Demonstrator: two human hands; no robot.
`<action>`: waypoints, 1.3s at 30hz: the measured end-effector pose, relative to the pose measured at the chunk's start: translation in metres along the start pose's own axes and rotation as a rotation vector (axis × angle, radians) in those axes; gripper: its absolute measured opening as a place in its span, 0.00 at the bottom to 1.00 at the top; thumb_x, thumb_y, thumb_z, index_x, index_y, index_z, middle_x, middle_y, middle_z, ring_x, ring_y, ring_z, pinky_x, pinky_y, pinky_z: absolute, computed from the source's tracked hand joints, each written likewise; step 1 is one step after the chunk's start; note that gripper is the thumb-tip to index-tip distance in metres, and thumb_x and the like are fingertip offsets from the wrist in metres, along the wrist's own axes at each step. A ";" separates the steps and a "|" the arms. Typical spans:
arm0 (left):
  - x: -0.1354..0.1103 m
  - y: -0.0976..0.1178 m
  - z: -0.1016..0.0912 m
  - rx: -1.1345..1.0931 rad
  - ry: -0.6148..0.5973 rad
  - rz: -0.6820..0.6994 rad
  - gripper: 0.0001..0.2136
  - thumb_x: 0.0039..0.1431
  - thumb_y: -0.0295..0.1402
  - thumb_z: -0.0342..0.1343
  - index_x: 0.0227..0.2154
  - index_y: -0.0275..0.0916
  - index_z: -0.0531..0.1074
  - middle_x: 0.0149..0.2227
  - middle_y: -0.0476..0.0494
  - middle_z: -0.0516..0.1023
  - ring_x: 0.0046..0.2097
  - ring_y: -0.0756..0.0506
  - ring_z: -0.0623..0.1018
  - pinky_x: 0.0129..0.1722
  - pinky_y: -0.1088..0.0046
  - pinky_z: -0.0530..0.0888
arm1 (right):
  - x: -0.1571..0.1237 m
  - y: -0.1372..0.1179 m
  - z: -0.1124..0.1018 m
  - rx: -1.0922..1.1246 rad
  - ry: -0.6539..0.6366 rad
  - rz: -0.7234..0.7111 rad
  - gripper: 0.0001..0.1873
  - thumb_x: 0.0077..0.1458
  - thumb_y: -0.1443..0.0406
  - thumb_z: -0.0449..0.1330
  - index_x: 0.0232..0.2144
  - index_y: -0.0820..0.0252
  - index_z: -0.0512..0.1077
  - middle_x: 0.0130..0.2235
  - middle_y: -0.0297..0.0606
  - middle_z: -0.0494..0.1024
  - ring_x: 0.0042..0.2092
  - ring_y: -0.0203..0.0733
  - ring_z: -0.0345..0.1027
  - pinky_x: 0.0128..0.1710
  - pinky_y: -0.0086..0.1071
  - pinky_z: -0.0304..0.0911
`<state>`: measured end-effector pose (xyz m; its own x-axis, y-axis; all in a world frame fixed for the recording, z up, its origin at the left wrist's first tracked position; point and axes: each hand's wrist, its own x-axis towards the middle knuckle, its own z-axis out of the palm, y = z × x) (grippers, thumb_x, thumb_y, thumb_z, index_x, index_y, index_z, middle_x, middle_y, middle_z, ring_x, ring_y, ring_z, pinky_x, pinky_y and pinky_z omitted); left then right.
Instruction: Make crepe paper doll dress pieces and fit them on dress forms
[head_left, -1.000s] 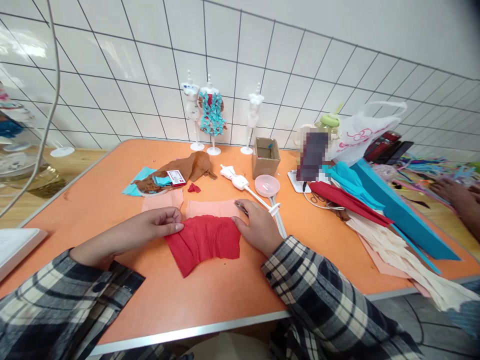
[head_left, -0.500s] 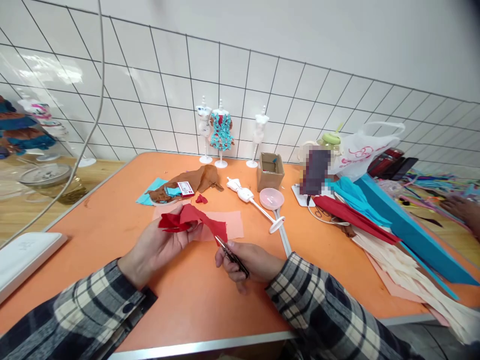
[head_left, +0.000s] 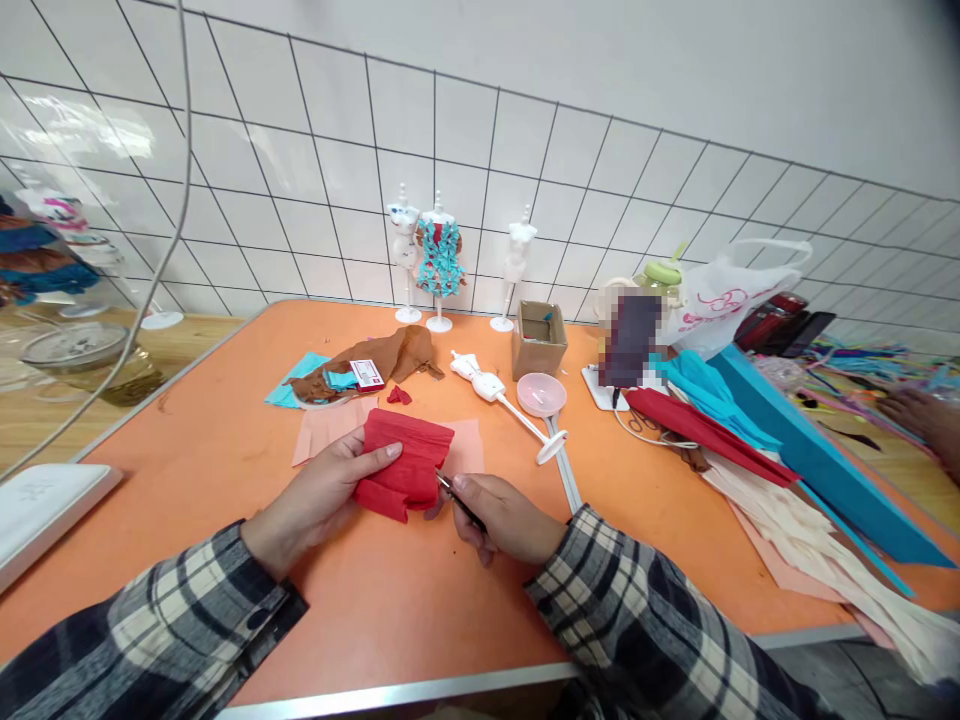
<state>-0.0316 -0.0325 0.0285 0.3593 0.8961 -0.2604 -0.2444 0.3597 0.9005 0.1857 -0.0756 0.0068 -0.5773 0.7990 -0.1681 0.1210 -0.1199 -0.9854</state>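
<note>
- Red sheet (head_left: pixel 405 462), held in the left hand (head_left: pixel 322 495): crepe-like paper, matt, finely crinkled.
- Scissors (head_left: pixel 459 502), in the right hand (head_left: pixel 510 515): dark metal blades with a slight sheen.
- Desk (head_left: pixel 225 440): orange top, smooth and matt, with a pale metal-look edge strip.
- Wall tiles (head_left: pixel 315 160): white, glazed, glossy with reflections.
- Bare doll stand (head_left: pixel 517 250): white plastic, smooth, glossy.
- Small box (head_left: pixel 538 345): brown cardboard, matt.
- Round dish (head_left: pixel 526 388): pink translucent plastic.
- Sleeve (head_left: pixel 660 620): plaid woven cloth, matt.
- Bag (head_left: pixel 727 290): thin white plastic film, shiny.
</note>
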 end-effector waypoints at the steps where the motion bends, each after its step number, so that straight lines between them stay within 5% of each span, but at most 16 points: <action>1: 0.001 -0.001 -0.002 0.017 0.011 0.006 0.14 0.50 0.33 0.67 0.39 0.37 0.74 0.35 0.41 0.84 0.31 0.45 0.82 0.32 0.72 0.79 | 0.000 0.000 -0.001 -0.032 0.027 0.015 0.32 0.64 0.44 0.40 0.37 0.62 0.72 0.21 0.27 0.58 0.17 0.30 0.53 0.16 0.25 0.58; 6: 0.004 0.000 -0.012 0.180 0.035 0.036 0.17 0.48 0.36 0.69 0.40 0.37 0.74 0.38 0.41 0.84 0.32 0.45 0.82 0.32 0.72 0.78 | -0.002 -0.002 -0.009 -0.197 0.132 0.030 0.30 0.67 0.50 0.38 0.34 0.61 0.73 0.20 0.28 0.56 0.20 0.31 0.53 0.21 0.26 0.54; 15: 0.002 0.001 -0.012 0.302 0.056 0.072 0.21 0.48 0.41 0.68 0.43 0.38 0.74 0.38 0.41 0.84 0.33 0.42 0.82 0.31 0.71 0.78 | -0.001 -0.008 -0.010 -0.357 0.137 0.048 0.31 0.69 0.56 0.38 0.28 0.63 0.75 0.18 0.29 0.59 0.24 0.33 0.58 0.30 0.28 0.55; 25: -0.002 0.002 -0.006 0.296 -0.011 0.005 0.18 0.51 0.40 0.66 0.42 0.38 0.72 0.37 0.41 0.84 0.31 0.43 0.82 0.30 0.70 0.79 | 0.000 -0.003 -0.010 -0.532 0.184 -0.076 0.26 0.69 0.60 0.41 0.29 0.61 0.75 0.33 0.35 0.77 0.35 0.36 0.68 0.40 0.28 0.58; 34: -0.001 0.001 -0.003 0.315 -0.048 0.036 0.22 0.51 0.40 0.66 0.47 0.38 0.69 0.35 0.41 0.84 0.29 0.43 0.82 0.31 0.70 0.79 | 0.004 0.004 -0.010 -0.536 0.146 -0.124 0.27 0.69 0.60 0.40 0.28 0.62 0.74 0.31 0.36 0.77 0.34 0.36 0.68 0.40 0.28 0.58; 39: -0.001 0.002 -0.003 0.354 -0.066 0.051 0.23 0.51 0.41 0.65 0.47 0.37 0.68 0.39 0.40 0.83 0.37 0.40 0.82 0.36 0.68 0.79 | 0.004 0.002 -0.010 -0.539 0.126 -0.105 0.28 0.69 0.59 0.40 0.27 0.62 0.73 0.29 0.35 0.74 0.31 0.35 0.65 0.37 0.28 0.57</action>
<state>-0.0348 -0.0320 0.0293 0.4146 0.8879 -0.1994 0.0598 0.1921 0.9796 0.1913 -0.0666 0.0045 -0.5119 0.8584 -0.0325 0.4827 0.2561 -0.8375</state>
